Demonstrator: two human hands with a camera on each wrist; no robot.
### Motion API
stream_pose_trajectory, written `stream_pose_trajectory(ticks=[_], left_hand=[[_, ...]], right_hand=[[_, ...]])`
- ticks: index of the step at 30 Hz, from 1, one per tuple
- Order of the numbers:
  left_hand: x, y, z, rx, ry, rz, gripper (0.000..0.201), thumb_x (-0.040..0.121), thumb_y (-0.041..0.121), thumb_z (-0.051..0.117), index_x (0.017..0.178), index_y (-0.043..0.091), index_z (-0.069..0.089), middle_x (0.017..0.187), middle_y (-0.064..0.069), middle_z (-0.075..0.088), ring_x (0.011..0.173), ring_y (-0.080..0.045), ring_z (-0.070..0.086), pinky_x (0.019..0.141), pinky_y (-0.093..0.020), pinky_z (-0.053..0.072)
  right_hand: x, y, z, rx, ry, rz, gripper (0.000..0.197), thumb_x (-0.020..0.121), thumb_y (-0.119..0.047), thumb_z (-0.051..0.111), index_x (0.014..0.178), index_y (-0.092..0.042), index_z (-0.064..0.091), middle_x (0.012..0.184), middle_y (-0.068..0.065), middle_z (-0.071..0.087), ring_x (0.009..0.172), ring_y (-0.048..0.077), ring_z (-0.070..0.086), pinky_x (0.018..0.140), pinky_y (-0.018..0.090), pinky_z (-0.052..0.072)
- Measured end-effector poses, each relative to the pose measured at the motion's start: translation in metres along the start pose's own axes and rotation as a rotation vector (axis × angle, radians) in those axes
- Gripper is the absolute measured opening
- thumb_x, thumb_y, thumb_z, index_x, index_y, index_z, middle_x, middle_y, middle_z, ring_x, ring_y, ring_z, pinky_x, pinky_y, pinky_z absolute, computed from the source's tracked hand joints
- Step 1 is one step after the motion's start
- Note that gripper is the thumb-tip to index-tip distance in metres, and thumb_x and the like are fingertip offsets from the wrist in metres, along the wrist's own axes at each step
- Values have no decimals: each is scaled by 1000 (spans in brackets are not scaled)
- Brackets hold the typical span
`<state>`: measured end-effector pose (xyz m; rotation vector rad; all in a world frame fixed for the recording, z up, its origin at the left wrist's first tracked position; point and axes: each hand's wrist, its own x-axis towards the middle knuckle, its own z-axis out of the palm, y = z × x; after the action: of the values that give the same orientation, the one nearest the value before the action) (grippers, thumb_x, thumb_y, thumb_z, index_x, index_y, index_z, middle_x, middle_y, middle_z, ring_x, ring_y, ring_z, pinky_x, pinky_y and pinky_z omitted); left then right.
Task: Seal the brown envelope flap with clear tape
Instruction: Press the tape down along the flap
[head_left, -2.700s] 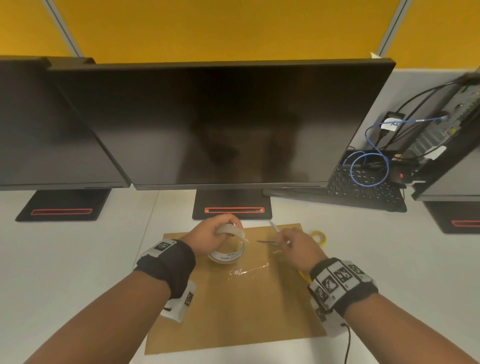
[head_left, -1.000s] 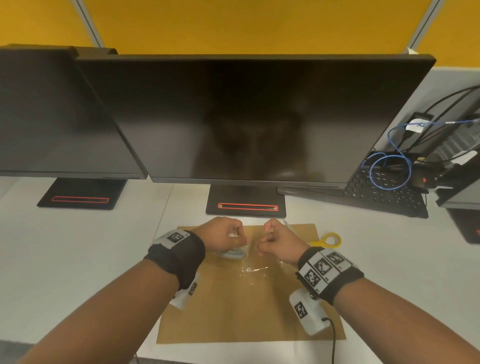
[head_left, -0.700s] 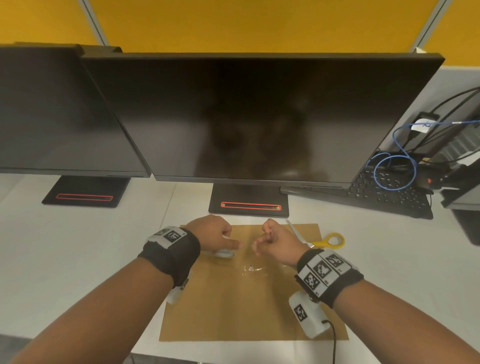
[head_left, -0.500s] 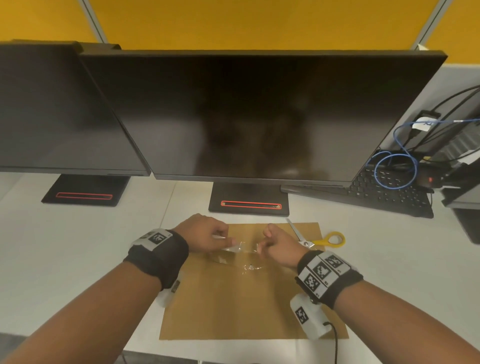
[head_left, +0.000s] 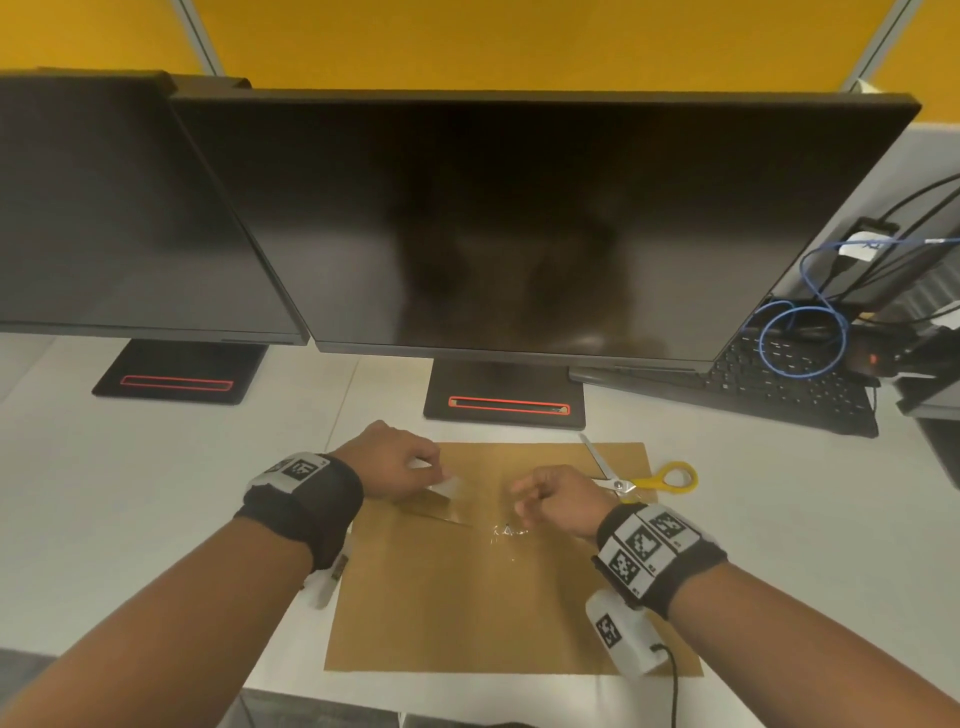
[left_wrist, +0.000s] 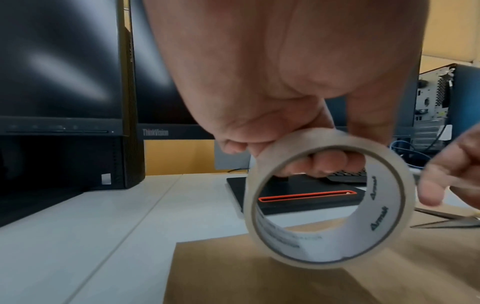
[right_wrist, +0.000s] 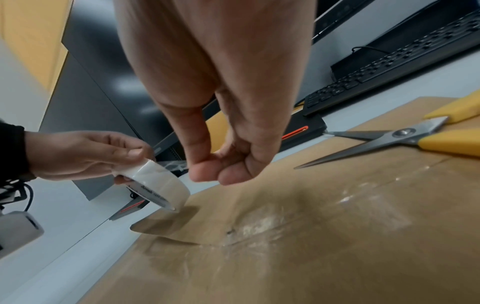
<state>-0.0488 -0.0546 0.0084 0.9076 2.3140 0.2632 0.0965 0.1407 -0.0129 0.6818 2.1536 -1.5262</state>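
Observation:
A brown envelope (head_left: 467, 597) lies flat on the white desk, its flap corner (right_wrist: 166, 226) lifted a little at the left. A crinkled patch of clear tape (head_left: 506, 532) sits stuck at the flap's tip. My left hand (head_left: 431, 473) grips the clear tape roll (left_wrist: 327, 197) just above the envelope's far left part, fingers through the core. My right hand (right_wrist: 205, 170) pinches the free tape end. A short strip (right_wrist: 174, 164) spans from the roll to those fingers.
Yellow-handled scissors (head_left: 639, 480) lie open on the envelope's far right corner. A monitor base (head_left: 504, 402) stands just behind the envelope, under a wide screen. A black keyboard (head_left: 779, 384) and blue cable (head_left: 800, 338) are at the right.
The right hand put the scissors down on the envelope and took the tape end. The left hand has since moved left with the roll, drawing out a short strip.

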Motion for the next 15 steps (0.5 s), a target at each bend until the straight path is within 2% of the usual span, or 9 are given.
stream_pose_trajectory(ticks=[3,5,7,9,13,15], left_hand=[[-3,4,4,92,56,33,24,90,58,49,81,37,59,91,11,62,102,-18,40,90,-38,40],[-5,5,4,112,84,34,25,91,58,48,85,36,60,100,7,66,100,-17,38,89,-37,40],[-6,4,3,117,109,30,29,91,58,47,93,34,64,106,5,66,101,-15,37,90,-36,40],[-8,4,3,122,121,24,36,91,59,45,99,32,67,106,4,66,101,-14,37,91,-36,39],[-8,3,3,228,94,-2,45,91,63,38,101,30,67,102,2,68,98,-15,36,87,-35,37],[-7,3,5,282,88,-11,46,90,65,40,99,30,68,98,4,69,96,-17,38,83,-32,35]], right_hand=[[0,1,2,-24,-19,11,19,89,0,58,103,-1,70,77,-6,66,58,-2,60,55,2,47],[0,1,1,-9,5,10,14,87,-4,62,96,-1,72,76,-3,69,58,-1,60,54,1,45],[1,1,0,37,28,21,8,86,-5,64,86,-7,72,67,-8,68,54,-1,60,51,1,43],[1,1,0,75,37,48,10,85,-5,64,79,-10,69,63,-12,67,47,-4,60,51,3,45],[2,-4,1,40,2,112,12,85,-1,64,76,-8,66,62,-3,67,44,-2,60,49,8,47],[1,-8,2,17,-17,133,18,86,5,58,72,-6,63,44,-8,62,36,-4,55,43,7,44]])
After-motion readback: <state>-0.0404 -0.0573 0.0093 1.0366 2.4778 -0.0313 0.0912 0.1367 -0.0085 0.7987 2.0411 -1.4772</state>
